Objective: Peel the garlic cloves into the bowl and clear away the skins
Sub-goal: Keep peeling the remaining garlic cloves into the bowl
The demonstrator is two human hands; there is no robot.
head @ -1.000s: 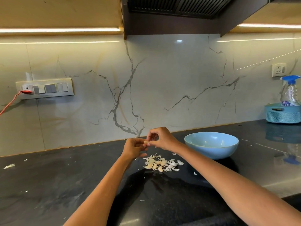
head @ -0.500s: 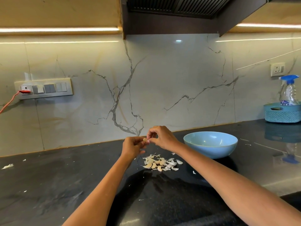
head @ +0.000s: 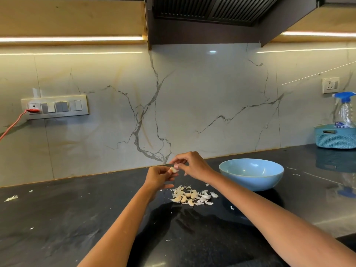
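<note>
Black stone counter (head: 57, 218) under a marble backsplash. Left hand (head: 159, 177) pinching a garlic clove (head: 173, 169) above the counter; right hand (head: 192, 165) picking at its tip. Below, a pile of cloves and skins (head: 190, 196); blue bowl (head: 251, 177) just right.

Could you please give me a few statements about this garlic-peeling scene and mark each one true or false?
1. Both hands hold one garlic clove above the countertop. True.
2. The blue bowl sits left of the left hand. False: it sits beyond the right hand, to the right.
3. A pile of cloves and skins lies on the counter. True.
4. The spray bottle lies flat on the counter. False: it stands upright in the teal basket.
</note>
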